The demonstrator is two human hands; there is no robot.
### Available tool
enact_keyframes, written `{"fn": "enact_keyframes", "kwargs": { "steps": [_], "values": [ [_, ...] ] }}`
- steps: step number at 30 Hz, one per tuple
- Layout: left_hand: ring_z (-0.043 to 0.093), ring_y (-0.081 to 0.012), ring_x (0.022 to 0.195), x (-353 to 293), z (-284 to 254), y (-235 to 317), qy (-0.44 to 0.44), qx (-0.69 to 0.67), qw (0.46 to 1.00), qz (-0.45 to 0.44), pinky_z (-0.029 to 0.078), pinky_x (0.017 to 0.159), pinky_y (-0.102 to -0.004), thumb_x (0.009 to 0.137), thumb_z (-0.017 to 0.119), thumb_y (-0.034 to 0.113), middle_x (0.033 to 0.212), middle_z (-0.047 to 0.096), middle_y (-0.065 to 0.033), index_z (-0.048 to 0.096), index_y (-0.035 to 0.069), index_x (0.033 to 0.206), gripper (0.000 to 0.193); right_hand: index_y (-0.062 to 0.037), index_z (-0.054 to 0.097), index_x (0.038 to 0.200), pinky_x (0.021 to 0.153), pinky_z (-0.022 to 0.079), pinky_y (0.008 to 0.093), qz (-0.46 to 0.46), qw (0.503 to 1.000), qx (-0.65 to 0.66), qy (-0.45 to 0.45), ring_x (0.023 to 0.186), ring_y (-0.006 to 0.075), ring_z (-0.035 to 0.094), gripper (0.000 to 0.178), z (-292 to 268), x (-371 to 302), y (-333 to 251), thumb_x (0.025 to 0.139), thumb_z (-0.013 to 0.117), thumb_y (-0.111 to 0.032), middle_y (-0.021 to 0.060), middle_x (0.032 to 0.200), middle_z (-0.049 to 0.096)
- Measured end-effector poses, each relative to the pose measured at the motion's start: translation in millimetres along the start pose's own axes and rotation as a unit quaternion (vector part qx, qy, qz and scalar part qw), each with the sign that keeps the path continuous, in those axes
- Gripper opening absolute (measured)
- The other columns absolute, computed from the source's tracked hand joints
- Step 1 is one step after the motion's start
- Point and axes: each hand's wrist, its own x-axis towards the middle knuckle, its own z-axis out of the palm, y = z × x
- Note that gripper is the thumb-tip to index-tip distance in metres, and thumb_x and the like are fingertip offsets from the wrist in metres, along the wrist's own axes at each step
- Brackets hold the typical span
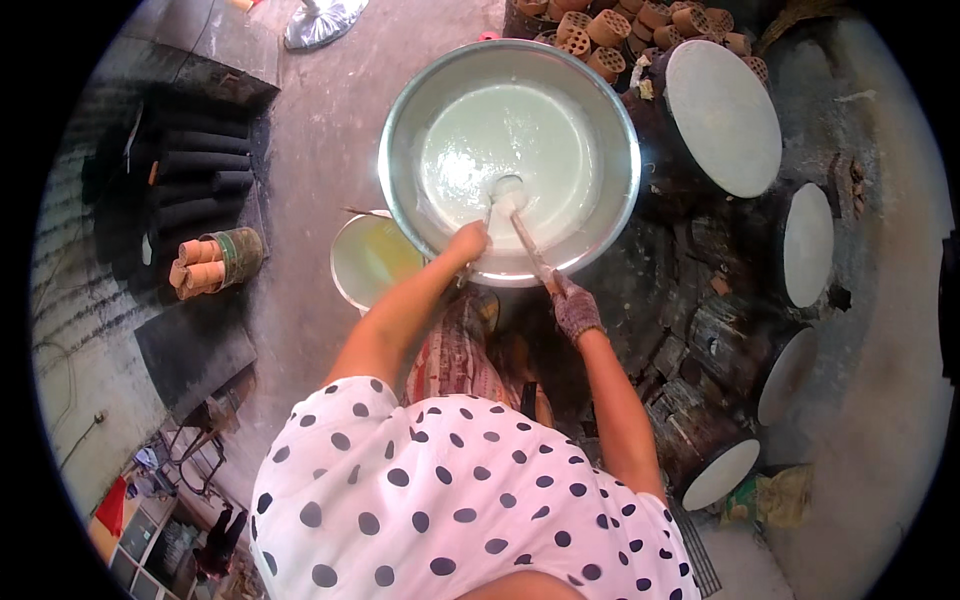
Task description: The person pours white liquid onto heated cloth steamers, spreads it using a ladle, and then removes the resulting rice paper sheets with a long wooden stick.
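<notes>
Wooden-handled tool (530, 243) slanted into metal basin (396, 165), gloved right hand (577, 308) on its grip

Far left of basin: stacked dark cylinders (205, 162); nearer, orange cylinders (203, 273) bundled in a round container (241, 256), probably to keep them together. Just left of basin, near side: white bucket (348, 262), yellowish inside, likely set close for easy reach.

Left hand (467, 243): bare, at basin's near rim, fingers curled round a thin handle (489, 212) reaching inward. Its far end sits by the tool's white-coated head; contact unclear.

Tool: over basin's near half, head at the pale liquid (535, 125). Long axis diagonal; head points away from the person and leftward, grip end back right. Right hand closed round that end by the near rim, presumably to keep clear of the liquid; glove likely for protection.

Right of basin: dark drums with pale round lids (722, 118).
</notes>
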Motion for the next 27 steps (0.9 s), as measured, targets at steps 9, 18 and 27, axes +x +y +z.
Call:
{"fn": "enact_keyframes", "kwargs": {
  "steps": [9, 18, 27],
  "values": [
    [0.037, -0.0063, 0.044, -103, -7, 135, -0.099, -0.583, 0.805, -0.056, 0.030, 0.039, -0.0221, 0.094, 0.043, 0.013, 0.062, 0.041, 0.0044, 0.047, 0.006, 0.116, 0.023, -0.0201, 0.048, 0.137, 0.052, 0.048, 0.0298, -0.037, 0.947, 0.318, 0.024, 0.054, 0.0109, 0.055, 0.047, 19, -52, 20, 0.090, 0.054, -0.012, 0.0075, 0.072, 0.061],
    [0.030, -0.0023, 0.038, -276, -176, 312, 0.005, -0.345, 0.911, 0.224, 0.022, 0.034, -0.0176, 0.098, 0.040, 0.017, 0.059, 0.036, 0.0054, 0.043, 0.005, 0.132, 0.036, -0.0121, 0.053, 0.131, 0.044, 0.043, 0.0221, -0.214, 0.872, 0.428, 0.102, 0.050, 0.0057, 0.050, 0.039, -146, -150, -81, 0.093, 0.056, -0.015, 0.0000, 0.071, 0.061],
    [0.031, -0.0012, 0.039, -218, -203, 273, -0.246, -0.534, 0.808, -0.041, 0.024, 0.033, -0.0176, 0.099, 0.042, 0.016, 0.055, 0.033, 0.0076, 0.043, 0.007, 0.134, 0.036, -0.0158, 0.062, 0.116, 0.071, 0.048, 0.0413, -0.257, 0.866, -0.093, 0.418, 0.082, 0.0317, 0.058, 0.035, -104, -121, -40, 0.081, 0.061, -0.016, 0.0125, 0.086, 0.059]
  ]
}}
